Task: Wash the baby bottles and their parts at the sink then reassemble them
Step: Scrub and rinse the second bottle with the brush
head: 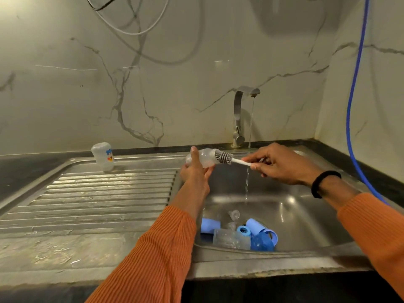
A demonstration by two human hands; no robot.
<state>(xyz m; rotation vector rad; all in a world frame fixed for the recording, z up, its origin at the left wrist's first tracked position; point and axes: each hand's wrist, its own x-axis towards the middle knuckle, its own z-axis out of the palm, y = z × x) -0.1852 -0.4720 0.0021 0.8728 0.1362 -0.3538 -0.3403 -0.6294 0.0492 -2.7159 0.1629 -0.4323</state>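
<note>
My left hand (195, 171) grips a clear baby bottle (205, 159) held sideways over the sink's left edge. My right hand (282, 164) pinches the white handle of a bottle brush (227, 159), whose grey bristle head sits at the bottle's mouth. Water runs from the tap (239, 115) into the steel sink (306, 215). In the basin lie a clear bottle (229, 238), blue caps and rings (260, 235), a blue sleeve (209, 225) and clear teats (233, 215). Another clear bottle (102, 156) stands upside down on the drainboard.
The ribbed steel drainboard (98, 200) spreads to the left of the basin. A blue hose (356, 95) hangs down the right wall to the counter. White cables (131, 22) loop on the marble wall above.
</note>
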